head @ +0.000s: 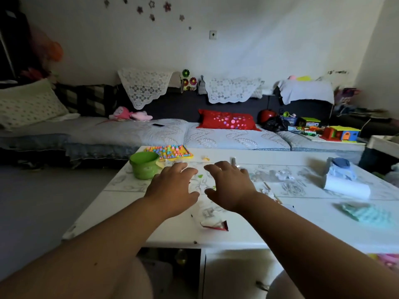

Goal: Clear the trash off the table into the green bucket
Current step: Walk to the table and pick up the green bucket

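Both hands, left hand and right hand, spread over the table middle, grip released, holding nothing. Green bucket near the far left corner, beside a bead board. Red-edged wrapper toward the near edge; tissue roll well right.

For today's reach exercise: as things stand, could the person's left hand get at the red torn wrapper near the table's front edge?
Probably yes. The red wrapper lies uncovered on the table, nearer than the open, empty left hand; nothing blocks drawing back.

The person's left hand and right hand were bare, without rings or gloves. Both forearms were uncovered, with no sleeves in view. Two bare knees showed at the bottom edge.
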Demonstrator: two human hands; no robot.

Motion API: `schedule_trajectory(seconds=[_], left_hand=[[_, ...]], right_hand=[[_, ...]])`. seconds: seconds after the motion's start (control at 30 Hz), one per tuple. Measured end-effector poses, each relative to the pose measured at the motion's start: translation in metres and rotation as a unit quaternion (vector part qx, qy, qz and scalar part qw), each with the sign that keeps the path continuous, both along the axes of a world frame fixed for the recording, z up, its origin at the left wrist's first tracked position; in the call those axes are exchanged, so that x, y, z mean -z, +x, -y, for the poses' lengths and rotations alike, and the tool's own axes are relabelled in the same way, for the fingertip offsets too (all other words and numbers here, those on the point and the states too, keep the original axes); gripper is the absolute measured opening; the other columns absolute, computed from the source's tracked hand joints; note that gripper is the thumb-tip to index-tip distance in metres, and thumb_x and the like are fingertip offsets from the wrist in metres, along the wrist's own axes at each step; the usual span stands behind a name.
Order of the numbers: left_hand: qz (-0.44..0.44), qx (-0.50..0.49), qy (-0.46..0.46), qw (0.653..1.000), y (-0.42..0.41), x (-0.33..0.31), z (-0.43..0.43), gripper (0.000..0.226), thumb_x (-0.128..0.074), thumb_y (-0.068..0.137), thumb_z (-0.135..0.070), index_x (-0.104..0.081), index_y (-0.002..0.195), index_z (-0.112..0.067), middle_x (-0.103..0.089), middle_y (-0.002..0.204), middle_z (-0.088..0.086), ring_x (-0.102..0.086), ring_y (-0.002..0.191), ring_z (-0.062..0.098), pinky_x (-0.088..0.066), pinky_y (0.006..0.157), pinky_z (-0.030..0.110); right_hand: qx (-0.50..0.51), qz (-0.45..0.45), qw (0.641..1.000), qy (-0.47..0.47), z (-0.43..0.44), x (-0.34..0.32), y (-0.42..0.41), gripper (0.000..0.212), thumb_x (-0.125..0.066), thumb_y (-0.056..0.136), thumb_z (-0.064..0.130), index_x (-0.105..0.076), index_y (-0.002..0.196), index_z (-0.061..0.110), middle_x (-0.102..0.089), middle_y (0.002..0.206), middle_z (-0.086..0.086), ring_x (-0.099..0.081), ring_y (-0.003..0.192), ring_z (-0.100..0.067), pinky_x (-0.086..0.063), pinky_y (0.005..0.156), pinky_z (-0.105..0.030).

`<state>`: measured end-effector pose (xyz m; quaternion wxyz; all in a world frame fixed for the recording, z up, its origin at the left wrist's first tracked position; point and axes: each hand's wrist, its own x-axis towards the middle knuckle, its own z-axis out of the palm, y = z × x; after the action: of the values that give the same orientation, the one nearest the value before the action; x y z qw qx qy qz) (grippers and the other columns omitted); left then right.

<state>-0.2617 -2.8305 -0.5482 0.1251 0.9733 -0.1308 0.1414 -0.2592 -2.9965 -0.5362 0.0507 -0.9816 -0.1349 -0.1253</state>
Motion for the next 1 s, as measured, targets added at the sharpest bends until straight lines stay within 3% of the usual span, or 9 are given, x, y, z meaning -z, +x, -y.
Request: schedule_trajectory(seconds=[0.33,0.57,0.77,1.0], left_hand=[[-0.056,0.003,0.002,0.998,-0.013,0.03,-0.009,0.074,-0.054,0.082,-0.048,-0.022,0.149,-0.039,-0.023,0.157,-0.007,-0.028,0.14,0.021,-0.032,0.109,0.041],[-0.116,-0.046,-0.07,0.99,0.045,0.062,-0.031,0.071,-0.056,0.079,-0.048,-0.032,0.145,-0.037,-0.032,0.152,-0.004,-0.036,0.134,0.019,-0.036,0.106,0.037],[-0.113,-0.091,-0.065,0.987,0.159,0.065,-0.082,0.064,-0.058,0.083,-0.044,-0.04,0.143,-0.031,-0.03,0.154,-0.001,-0.034,0.136,0.021,-0.034,0.108,0.037],[-0.079,-0.118,-0.009,0.99,0.315,0.049,-0.13,0.051,-0.051,0.09,-0.02,-0.046,0.141,-0.021,-0.035,0.152,0.011,-0.033,0.137,0.031,-0.029,0.111,0.038]], right_hand=[[-0.023,-0.027,0.999,-0.012,-0.007,0.025,-0.003,0.064,-0.054,0.085,0.046,-0.029,0.142,0.032,-0.035,0.149,-0.003,-0.038,0.133,-0.029,-0.03,0.107,-0.048],[-0.038,-0.098,0.994,0.001,-0.02,0.071,0.051,0.066,-0.052,0.086,0.049,-0.026,0.144,0.034,-0.032,0.151,-0.001,-0.036,0.136,-0.026,-0.03,0.109,-0.048],[-0.06,-0.141,0.988,0.022,-0.039,0.101,0.13,0.065,-0.051,0.087,0.051,-0.024,0.144,0.036,-0.03,0.152,0.004,-0.034,0.138,-0.021,-0.028,0.113,-0.048],[-0.061,-0.142,0.986,0.056,-0.045,0.117,0.204,0.064,-0.05,0.087,0.052,-0.023,0.143,0.041,-0.03,0.152,0.011,-0.033,0.138,-0.014,-0.027,0.114,-0.039]])
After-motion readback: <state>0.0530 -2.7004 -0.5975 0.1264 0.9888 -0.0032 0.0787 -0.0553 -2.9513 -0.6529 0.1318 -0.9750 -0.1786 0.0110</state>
